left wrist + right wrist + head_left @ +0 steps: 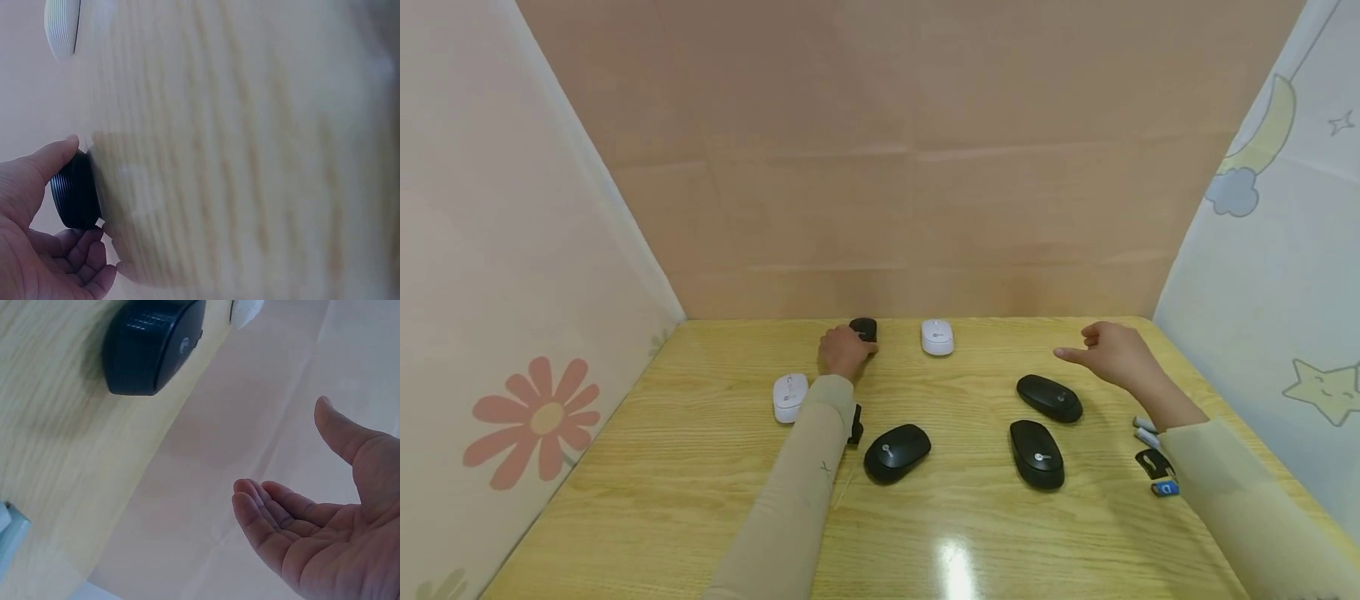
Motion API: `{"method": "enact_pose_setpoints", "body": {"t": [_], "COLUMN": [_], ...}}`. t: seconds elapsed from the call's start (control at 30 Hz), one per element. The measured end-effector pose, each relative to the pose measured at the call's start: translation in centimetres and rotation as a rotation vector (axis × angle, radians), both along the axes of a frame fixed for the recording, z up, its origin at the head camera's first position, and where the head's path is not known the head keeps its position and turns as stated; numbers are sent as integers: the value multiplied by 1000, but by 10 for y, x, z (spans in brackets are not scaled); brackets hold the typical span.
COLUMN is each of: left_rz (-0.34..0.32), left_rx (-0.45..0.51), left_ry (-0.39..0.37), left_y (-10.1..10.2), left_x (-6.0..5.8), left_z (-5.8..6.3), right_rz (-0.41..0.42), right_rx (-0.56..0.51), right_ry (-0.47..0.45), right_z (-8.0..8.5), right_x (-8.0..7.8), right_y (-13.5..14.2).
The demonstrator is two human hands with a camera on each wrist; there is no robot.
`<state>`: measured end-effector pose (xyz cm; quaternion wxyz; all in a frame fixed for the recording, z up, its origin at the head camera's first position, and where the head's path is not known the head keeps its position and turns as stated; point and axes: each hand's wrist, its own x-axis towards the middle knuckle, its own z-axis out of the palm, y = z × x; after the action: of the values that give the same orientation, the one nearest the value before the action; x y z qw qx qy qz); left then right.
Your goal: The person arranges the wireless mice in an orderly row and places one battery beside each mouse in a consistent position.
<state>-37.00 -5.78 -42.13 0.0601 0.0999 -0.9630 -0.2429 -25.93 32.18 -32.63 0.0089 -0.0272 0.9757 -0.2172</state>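
Near the table's back edge, my left hand (pixel 844 351) has its thumb and fingers around a small black computer mouse (pixel 865 328). In the left wrist view, the thumb lies at one side of this mouse (pixel 74 190) and the curled fingers at the other. My right hand (pixel 1112 353) hangs in the air over the right side, thumb apart from its loosely bent fingers, holding nothing. Below it lies a black mouse (pixel 1049 398), and a second black mouse (pixel 1037 454) sits closer to the front. Another black mouse (pixel 897 453) lies right of the left sleeve.
A white mouse (pixel 937 337) stands at the back middle, and another white mouse (pixel 790 397) left of my left forearm. A small black object (pixel 856 425) is partly hidden by that sleeve. By the right sleeve lie battery-like cylinders (pixel 1146 437), a black flat piece (pixel 1152 463) and a blue item (pixel 1166 488).
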Motion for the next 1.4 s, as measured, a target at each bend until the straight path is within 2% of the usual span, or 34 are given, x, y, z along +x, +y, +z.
{"method": "enact_pose_setpoints", "body": {"t": [0.37, 0.73, 0.93, 1.4], "left_rz": [0, 1, -4, 7], "left_rx": [11, -1, -6, 5], "left_ry": [3, 8, -7, -12], "left_y": [3, 3, 4, 4], "left_x": [0, -2, -2, 0], "left_z": [0, 0, 0, 1], "right_rz": [32, 107, 131, 115], "right_rx": [-10, -2, 14, 43], "right_ry": [-24, -118, -138, -118], "right_z": [-23, -40, -47, -58], "right_x": [14, 20, 20, 14], "right_y": [8, 9, 5, -1]}}
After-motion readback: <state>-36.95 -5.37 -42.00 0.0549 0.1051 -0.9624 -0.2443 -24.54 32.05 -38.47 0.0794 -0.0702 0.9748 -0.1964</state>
